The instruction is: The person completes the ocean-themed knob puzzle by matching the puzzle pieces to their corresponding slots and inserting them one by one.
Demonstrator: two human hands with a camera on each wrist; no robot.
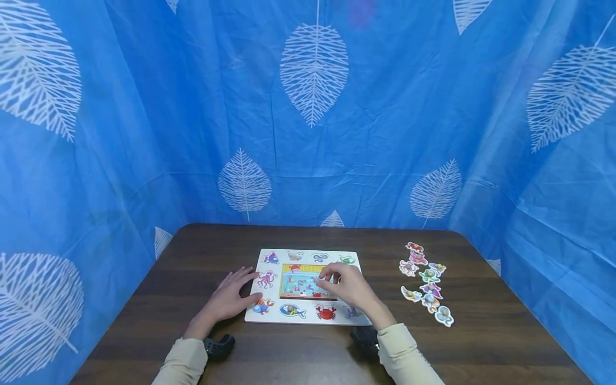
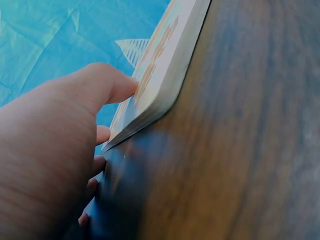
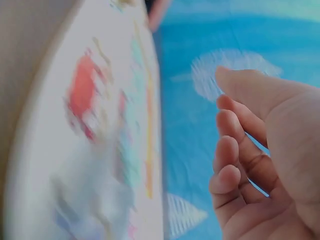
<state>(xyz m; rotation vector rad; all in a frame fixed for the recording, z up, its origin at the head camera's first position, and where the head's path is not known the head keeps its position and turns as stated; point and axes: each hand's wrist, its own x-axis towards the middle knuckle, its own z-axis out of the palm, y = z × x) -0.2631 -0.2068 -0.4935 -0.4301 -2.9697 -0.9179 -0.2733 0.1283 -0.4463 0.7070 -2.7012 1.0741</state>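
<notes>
Where the two hands are working, a dark brown wooden table (image 1: 491, 331) is seen, and it is enclosed on three sides by a blue curtain (image 1: 385, 107) printed with white leaves. Between the hands a white puzzle board (image 1: 308, 317) is laid flat on the table; in it several animal pieces are seated, among them a purple octopus (image 1: 266, 278), a blue fish (image 1: 292, 310) and a red crab (image 1: 325, 313), and a coloured picture panel (image 1: 300, 282) is set in its middle. The left hand (image 1: 230, 297) is rested flat on the table at the left edge of the board, with the fingers straight and spread, and the edge is touched by the thumb in the left wrist view. The right hand (image 1: 347, 286) is held over the right part of the board with the fingers bent and nothing is seen between them in the right wrist view; whether the board is touched cannot be told. The hands are kept apart. Well to the right of the right hand, a group of loose animal pieces (image 1: 427, 283) is spread on the table. Nothing is placed between the hands and the board.
</notes>
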